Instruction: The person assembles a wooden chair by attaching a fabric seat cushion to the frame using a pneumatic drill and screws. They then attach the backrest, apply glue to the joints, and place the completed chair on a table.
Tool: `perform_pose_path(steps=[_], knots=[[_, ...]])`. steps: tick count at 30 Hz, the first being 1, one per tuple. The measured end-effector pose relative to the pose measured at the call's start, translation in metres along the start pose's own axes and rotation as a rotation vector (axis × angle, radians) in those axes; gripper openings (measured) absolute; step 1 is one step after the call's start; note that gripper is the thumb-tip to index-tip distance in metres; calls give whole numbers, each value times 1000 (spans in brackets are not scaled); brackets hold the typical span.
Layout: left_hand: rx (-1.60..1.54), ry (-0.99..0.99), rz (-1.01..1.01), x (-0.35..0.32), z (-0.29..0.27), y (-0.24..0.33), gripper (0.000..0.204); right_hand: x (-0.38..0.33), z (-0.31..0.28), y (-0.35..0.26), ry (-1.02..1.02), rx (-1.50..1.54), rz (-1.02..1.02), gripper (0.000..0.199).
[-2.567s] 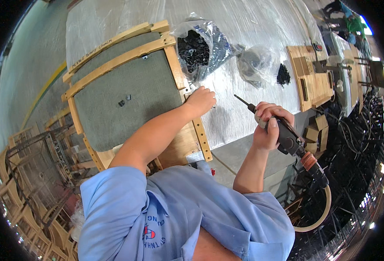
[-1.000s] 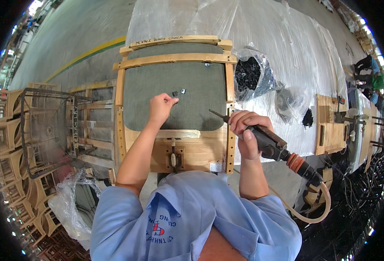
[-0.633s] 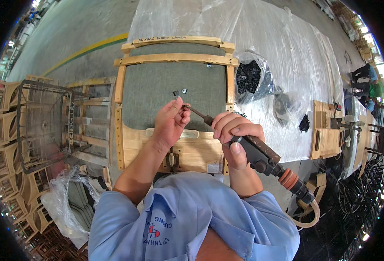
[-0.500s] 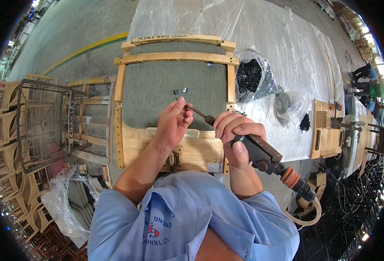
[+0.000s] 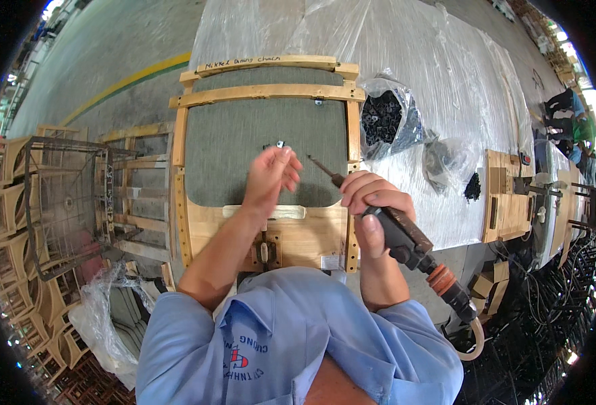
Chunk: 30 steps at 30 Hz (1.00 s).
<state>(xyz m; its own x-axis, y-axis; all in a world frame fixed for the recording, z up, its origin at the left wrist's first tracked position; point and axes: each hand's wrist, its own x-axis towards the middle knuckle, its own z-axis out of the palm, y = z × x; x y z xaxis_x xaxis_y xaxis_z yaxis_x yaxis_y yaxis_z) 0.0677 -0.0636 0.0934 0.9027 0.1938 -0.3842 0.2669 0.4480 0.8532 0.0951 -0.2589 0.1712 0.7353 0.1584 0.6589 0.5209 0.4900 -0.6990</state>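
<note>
My right hand (image 5: pixel 375 201) is wrapped round a dark air screwdriver (image 5: pixel 408 233), with the thumb along its body. The long thin bit points up and left over the grey upholstered seat panel (image 5: pixel 230 135). Something small and dark sits at the bit's tip, too small to name. My left hand (image 5: pixel 272 177) is above the panel, left of the bit and apart from it. Its fingers are loosely bent and slightly blurred, with nothing visible in them. Just beyond the fingertips, small black clips (image 5: pixel 279 144) lie on the fabric, partly hidden. Another small clip (image 5: pixel 319 102) sits by the far rail.
A wooden frame (image 5: pixel 180 135) surrounds the panel, with a cross rail (image 5: pixel 264 93) at the far side. To the right, a plastic bag of black clips (image 5: pixel 385 118) rests on a plastic-wrapped surface (image 5: pixel 460 88). An air hose (image 5: pixel 478 337) trails from the screwdriver. A wire rack (image 5: pixel 62 202) stands left.
My left hand has come away from the screwdriver bit and sits closer to the small clips. The bit's tip has moved slightly right and away from the fingers.
</note>
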Motion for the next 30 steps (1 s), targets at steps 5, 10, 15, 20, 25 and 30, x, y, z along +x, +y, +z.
perform_pose_path(steps=[5,10,15,20,25,30], knots=[[1179,-123,741,76,-41,14,16,7,-22,-1,28,-34,-43,24],[1392,-517,581,119,-62,13,11,7,-19,0,21,-44,-27,24],[1209,-420,542,145,-86,5,7,9,-14,6,-10,-77,13,22],[1176,-119,631,160,-107,28,10,15,-6,21,-25,-100,47,21],[1137,-35,454,163,-104,43,19,18,1,43,-16,-108,100,23],[1223,-90,566,156,-102,25,18,22,8,52,31,-128,189,29]])
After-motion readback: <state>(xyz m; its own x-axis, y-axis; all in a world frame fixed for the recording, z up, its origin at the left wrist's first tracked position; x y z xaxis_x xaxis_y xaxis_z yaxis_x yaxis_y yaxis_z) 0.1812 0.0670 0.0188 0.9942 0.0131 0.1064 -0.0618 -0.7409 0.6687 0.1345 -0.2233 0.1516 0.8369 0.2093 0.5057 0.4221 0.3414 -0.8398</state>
